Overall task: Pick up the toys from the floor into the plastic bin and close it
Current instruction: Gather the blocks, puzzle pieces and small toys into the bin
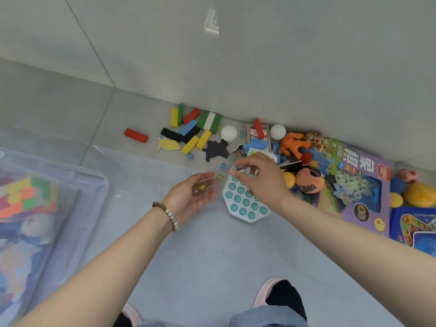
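Pinching marble (232, 171): right hand (262, 182) | left hand (191, 197) palm-up, pointing right, cupping marbles (199, 188)

Even, soft indoor light, faint shadows; white glare patch high on the wall (212, 24); bin (70, 171) at left smeared, edges bowed by wide lens.

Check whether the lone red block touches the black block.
No, the red block lies alone, with bare floor between it and the black block.
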